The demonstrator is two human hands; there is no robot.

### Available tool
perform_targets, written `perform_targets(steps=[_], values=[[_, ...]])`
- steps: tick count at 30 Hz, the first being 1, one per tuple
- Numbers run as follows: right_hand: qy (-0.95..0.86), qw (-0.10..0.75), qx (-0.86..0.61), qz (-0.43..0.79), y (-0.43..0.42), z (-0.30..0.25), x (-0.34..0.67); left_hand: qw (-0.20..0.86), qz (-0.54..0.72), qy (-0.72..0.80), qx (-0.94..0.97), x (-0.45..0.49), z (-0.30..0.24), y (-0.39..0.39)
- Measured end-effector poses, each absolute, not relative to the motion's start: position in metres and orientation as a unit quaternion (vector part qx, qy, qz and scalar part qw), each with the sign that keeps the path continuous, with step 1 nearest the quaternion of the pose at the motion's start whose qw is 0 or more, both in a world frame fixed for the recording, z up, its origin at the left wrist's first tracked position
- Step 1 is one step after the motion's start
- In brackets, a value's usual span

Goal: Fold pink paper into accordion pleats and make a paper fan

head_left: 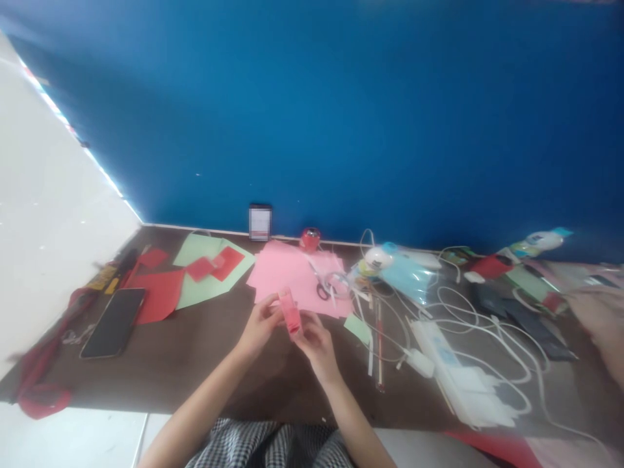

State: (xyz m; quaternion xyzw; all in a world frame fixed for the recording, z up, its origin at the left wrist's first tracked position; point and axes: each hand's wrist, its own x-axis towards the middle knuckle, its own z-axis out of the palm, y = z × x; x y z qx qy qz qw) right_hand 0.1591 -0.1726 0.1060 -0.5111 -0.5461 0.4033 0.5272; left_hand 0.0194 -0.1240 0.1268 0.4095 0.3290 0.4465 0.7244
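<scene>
Between my two hands is a small folded piece of pink-red paper [290, 312], held up above the dark table. My left hand [260, 324] pinches it from its left side. My right hand [316, 338] grips its lower right end, with the fingers curled around the edge. Just beyond the hands lies a stack of pink paper sheets [277, 270]. Scissors [324, 290] rest on the right part of that stack, among thin white strips. The fine folds of the held paper are blurred.
Left are a phone [113, 323], red paper [156, 296] and green paper [195, 250]. Right are a glue bottle [379, 258], a power strip [453, 370] with tangled white cables, and a pencil [379, 344]. A red round object [310, 239] stands near the blue wall [312, 117].
</scene>
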Motion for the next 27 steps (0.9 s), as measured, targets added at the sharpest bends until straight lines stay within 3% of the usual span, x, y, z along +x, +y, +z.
perform_targets(steps=[16,27], values=[[-0.481,0.511,-0.537,0.468,-0.175,0.1,0.158,0.679,0.429,0.342,0.488,0.021,0.136,-0.136],[-0.61,0.462,-0.59,0.258,-0.177,0.113,0.16,0.638,0.477,0.368,0.481,0.014,0.124,-0.128]])
